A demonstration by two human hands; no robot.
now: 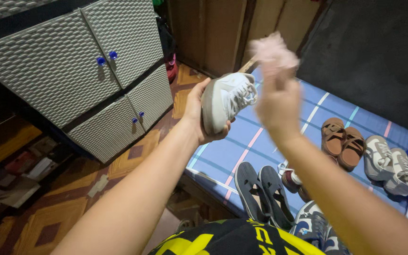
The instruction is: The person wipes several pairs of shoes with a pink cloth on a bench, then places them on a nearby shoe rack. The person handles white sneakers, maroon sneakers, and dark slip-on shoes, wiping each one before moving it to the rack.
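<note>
The left hand (198, 112) is wrapped around the heel and sole of a white lace-up sneaker (226, 100), holding it in the air above the near left corner of a blue plaid mat (223, 156) with pink and white stripes. The right hand (277, 101), blurred, is raised just beside the sneaker's laces and pinches a crumpled pale pink cloth (272, 51) in its closed fingers. On the mat lie dark navy slip-on shoes (263, 191) at the near edge, brown strapped sandals (343, 141) toward the middle, and a grey-and-white sneaker pair (389, 164) near the right edge. Left of the mat stands a grey woven-texture cabinet (62, 66) with round blue knobs (106, 58), on a patterned brown floor (128, 160).
</note>
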